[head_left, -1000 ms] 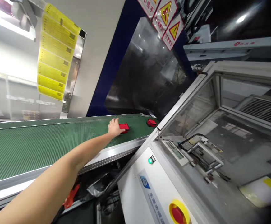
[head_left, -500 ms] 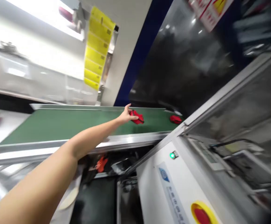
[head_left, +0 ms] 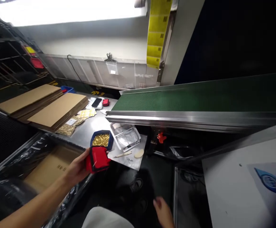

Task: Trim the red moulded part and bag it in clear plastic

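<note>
My left hand [head_left: 79, 167] is closed around a red plastic housing with black trim [head_left: 100, 158], held up in front of the workbench. Just behind the housing stands a blue bin [head_left: 92, 136] filled with small brass-coloured parts [head_left: 101, 140]. Low in the view, my right hand [head_left: 163, 211] hangs over the dark floor with its fingers curled; what they hold, if anything, is hidden. Another red piece [head_left: 106, 102] lies at the back of the bench beside a dark phone [head_left: 96, 102].
A green conveyor belt [head_left: 149, 100] with a metal side rail runs off to the right. Flattened cardboard stacks [head_left: 57, 109] lie at left, above a plastic-lined box [head_left: 50, 164]. A white tray [head_left: 138, 136] sits under the belt's end. A white machine cabinet [head_left: 242, 196] stands at right.
The view has swung left. My left hand has come from over the belt to the bench side with the red housing in it. My right hand has come into view.
</note>
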Motion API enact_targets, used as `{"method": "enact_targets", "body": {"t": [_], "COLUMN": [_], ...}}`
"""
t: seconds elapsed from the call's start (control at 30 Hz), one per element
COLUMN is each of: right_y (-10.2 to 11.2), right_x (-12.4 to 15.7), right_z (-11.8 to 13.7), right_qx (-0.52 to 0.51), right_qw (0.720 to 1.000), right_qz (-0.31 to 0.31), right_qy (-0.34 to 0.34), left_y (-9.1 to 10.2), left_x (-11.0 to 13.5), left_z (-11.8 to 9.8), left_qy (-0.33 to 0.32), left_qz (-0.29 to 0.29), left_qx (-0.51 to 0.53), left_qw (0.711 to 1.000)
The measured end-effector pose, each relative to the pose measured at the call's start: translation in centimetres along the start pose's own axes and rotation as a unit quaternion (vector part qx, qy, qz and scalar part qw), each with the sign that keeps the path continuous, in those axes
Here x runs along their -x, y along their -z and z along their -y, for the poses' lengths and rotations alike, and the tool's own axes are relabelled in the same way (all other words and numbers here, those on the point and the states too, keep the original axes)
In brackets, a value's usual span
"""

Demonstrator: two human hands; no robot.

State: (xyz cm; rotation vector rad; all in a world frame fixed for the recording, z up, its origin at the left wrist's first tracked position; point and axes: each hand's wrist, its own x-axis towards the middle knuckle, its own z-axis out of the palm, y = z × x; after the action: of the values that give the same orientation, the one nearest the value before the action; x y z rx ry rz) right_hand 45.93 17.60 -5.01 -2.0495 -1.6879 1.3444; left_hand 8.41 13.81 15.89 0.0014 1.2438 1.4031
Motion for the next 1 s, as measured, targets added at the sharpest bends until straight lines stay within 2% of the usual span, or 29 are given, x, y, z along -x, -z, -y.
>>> {"method": "enact_targets", "body": {"t": [0.07,0.1,0.17,0.23,0.3,0.4,0.47,0.53,0.6,0.67,0.77,0.83,0.9,0.93,1.0], "right_y": [-2.3,-3.2,-4.9,-6.2,-7.2,-7.6,-7.3,-6.9,-6.5,-6.2,-6.1,-6.2,-6.4,-6.4,-6.5], "right_x": [-4.6,-7.1,-11.6,-14.7,-15.9,-15.3,-13.8,-11.1,-6.8,-1.5,6.5,10.3,12.4,12.8,13.0], "right_z": [3.2,5.1,9.0,12.4,14.7,15.3,14.6,14.3,15.1,17.4,23.1,27.0,30.1,31.1,32.3], "right_qx": [0.003,0.006,0.025,0.05,0.066,0.061,0.038,-0.001,-0.051,-0.091,-0.184,-0.196,-0.164,-0.147,-0.123], "right_qw": [0.999,0.998,0.998,0.997,0.993,0.99,0.991,0.99,0.992,0.994,0.981,0.957,0.914,0.892,0.868], "right_qz": [0.048,0.057,0.049,0.045,0.053,0.045,0.009,-0.018,-0.016,0.002,0.032,0.085,0.116,0.126,0.133], "right_qy": [0.007,0.009,-0.003,-0.04,-0.08,-0.115,-0.131,-0.139,-0.114,-0.06,0.054,0.197,0.353,0.409,0.462], "left_y": [2.8,3.8,5.2,6.1,6.8,8.0,9.0,10.0,10.6,10.8,10.4,10.0,9.5,9.3,9.1], "left_x": [3.0,4.1,5.9,6.9,7.4,7.0,6.2,5.1,3.9,2.6,1.0,0.5,0.4,0.4,0.6], "left_z": [1.0,1.3,1.6,1.6,1.3,0.6,0.0,-0.6,-1.1,-1.6,-2.1,-2.4,-2.7,-2.9,-3.2], "left_qy": [-0.002,-0.008,-0.023,-0.034,-0.039,-0.018,-0.002,0.006,0.017,0.049,0.106,0.134,0.159,0.171,0.188], "left_qz": [-0.074,-0.089,-0.076,-0.025,0.016,0.067,0.116,0.163,0.199,0.227,0.245,0.237,0.223,0.219,0.218], "left_qx": [0.027,0.043,0.074,0.097,0.113,0.155,0.18,0.193,0.196,0.195,0.185,0.175,0.175,0.18,0.191], "left_qw": [0.997,0.995,0.994,0.994,0.993,0.985,0.977,0.968,0.96,0.953,0.946,0.946,0.946,0.944,0.938]}}
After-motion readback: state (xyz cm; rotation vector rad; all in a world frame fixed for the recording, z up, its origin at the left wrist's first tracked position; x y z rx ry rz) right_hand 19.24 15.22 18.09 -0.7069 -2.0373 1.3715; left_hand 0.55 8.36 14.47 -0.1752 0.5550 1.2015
